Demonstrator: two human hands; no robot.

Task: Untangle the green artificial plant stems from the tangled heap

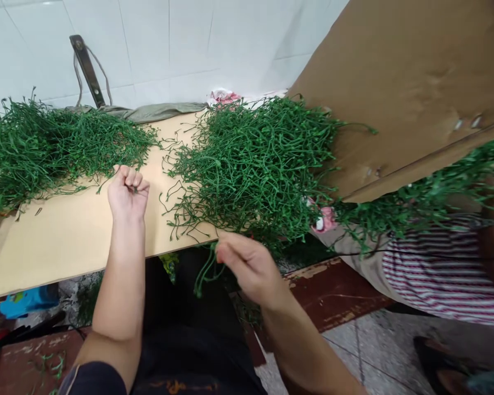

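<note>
- The worktop [78,230] is a flat sheet of tan cardboard lying in front of a white tiled wall [168,44]; no print or label shows on it.
- A big cardboard box [403,82] is tipped at the right, its opening down, with green stems spilling from under its edge. No brand or writing can be read on it.
- The middle heap [251,164] of green plastic stems lies on the worktop's right part, tangled and overhanging the near edge, just beside the right hand.
- The left heap [45,148] is flatter and spreads along the far left of the worktop, apart from the middle one, with bare cardboard between.
- Judging from the two heaps, some stems look already dealt with and laid left, while the larger tangle at the middle and under the box looks still to be gone through; which heap is which cannot be told for sure.
- Another person in a striped shirt [440,274] stands at the right, partly behind the stems.
- The right hand [249,269] hovers at the worktop's near edge, its grip pinched on a small bunch of stems [206,271] that dangles below.
- The left hand [127,192] rests on the bare cardboard, its grip curled into a loose fist around what seems a bit of green; too small to tell.
</note>
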